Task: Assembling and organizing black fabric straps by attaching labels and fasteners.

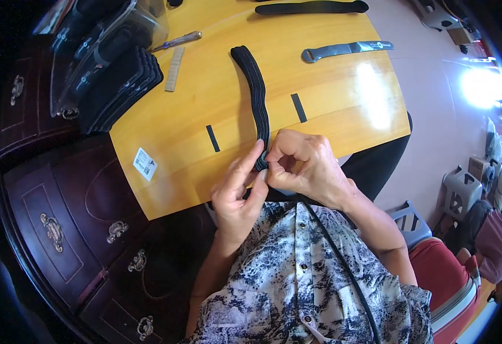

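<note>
A long black ribbed strap bundle (255,86), seemingly folded or layered, runs away from me across the yellow wooden table (188,157). My left hand (234,192) holds its near end from the left, with the fingers and thumb on either side of it. From the right, my right hand (308,163) pinches at the same end, thumb and forefinger pressed together. What lies between those fingertips is too small to make out. Short black strips (212,138) are on the tabletop, one on each side of the strap bundle.
A grey strap with a ring (348,50) and another black strap (311,7) lie farther back. At left are a tan strip (174,69), a slim-handled tool (179,40), a white label (145,164) and stacked black pieces (125,86) by a clear bin. Dark drawers (56,229) border the table.
</note>
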